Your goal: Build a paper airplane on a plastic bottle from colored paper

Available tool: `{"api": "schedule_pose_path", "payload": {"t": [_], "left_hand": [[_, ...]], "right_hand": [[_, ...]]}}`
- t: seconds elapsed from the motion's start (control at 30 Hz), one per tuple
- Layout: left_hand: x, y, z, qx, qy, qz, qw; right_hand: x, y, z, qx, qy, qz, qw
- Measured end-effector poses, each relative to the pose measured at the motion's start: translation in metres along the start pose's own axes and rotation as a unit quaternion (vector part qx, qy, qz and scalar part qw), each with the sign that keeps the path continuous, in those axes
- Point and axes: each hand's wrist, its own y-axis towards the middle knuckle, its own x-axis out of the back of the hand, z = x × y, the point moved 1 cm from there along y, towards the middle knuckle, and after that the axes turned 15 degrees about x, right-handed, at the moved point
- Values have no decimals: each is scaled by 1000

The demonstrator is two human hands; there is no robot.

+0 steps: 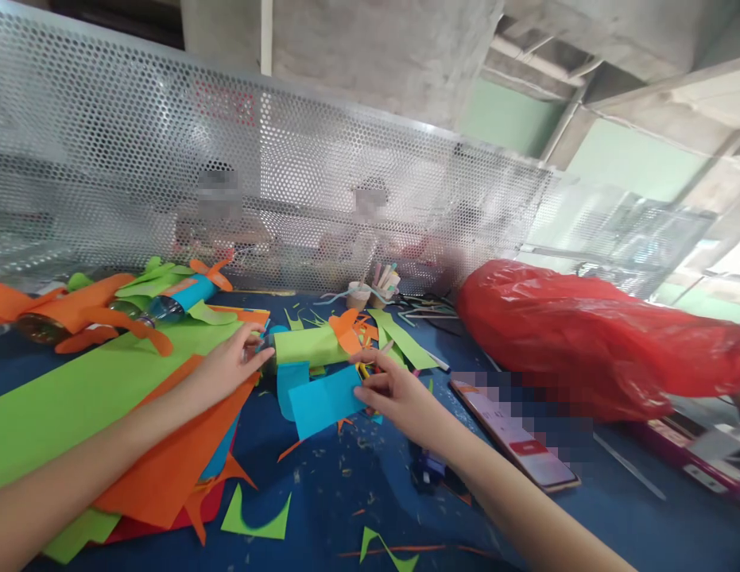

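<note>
A metal screen [125,143] full of small round holes stands along the far edge of the dark blue counter [644,528]. Above it rises a grey concrete wall [358,56]; to the right, pale green walls [637,155] show below concrete beams [656,75], with bright light [730,266] beyond the counter's right edge.
</note>
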Motion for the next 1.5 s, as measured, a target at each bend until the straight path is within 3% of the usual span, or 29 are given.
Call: {"api": "schedule_pose_path", "payload": {"t": [0.1, 0.2, 0.3, 0.4, 0.63, 0.93, 1.27, 1.5], "left_hand": [[-1, 1, -1, -23, -24, 36, 999], [-1, -3, -7, -40, -46, 75, 995], [0, -9, -13, -53, -54, 106, 991], [1, -14, -16, -64, -54, 127, 988], [5, -20, -23, -81, -6, 125, 989], [7, -27, -29, -92, 35, 114, 989], [4, -21, -20, -84, 18, 124, 989], [4, -19, -17, -91, 4, 117, 989]], "right_hand": [[6, 4, 11, 41, -14, -12, 999], [12, 13, 23, 63, -108, 3, 992], [13, 27, 33, 72, -272, 17, 959], [7, 41, 35, 84, -336, 19, 938], [-1, 61, 17, 97, -364, 31, 926], [0, 59, 14, 115, -354, 43, 927], [14, 54, 27, 137, -322, -94, 932], [18, 60, 25, 132, -299, -84, 941]]}}
